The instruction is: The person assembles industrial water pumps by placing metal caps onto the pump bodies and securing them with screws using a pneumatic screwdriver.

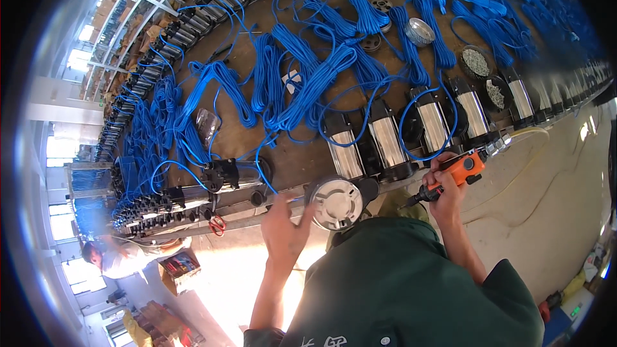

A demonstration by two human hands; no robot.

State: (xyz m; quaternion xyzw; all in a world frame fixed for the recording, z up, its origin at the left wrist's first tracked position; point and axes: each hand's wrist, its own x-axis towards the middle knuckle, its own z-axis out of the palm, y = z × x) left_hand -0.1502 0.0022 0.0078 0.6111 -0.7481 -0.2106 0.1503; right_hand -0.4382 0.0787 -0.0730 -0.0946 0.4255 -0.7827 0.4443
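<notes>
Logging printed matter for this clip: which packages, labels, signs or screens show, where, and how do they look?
Cardboard box: on the floor lower left, open top, brown with red and dark contents.
Label: small white-and-blue tag among the blue cable coils on the bench.
Screen: lower right corner, small green glow on a pale device; blurred.

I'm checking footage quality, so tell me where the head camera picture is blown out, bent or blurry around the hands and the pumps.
Head view: sunlight on the floor below the left hand is washed out; the windows at far left glare too. Fisheye bends the bench edge and the row of steel pumps into arcs; corners are black. The right hand with the orange driver reads fairly sharp; the rim is soft.
</notes>
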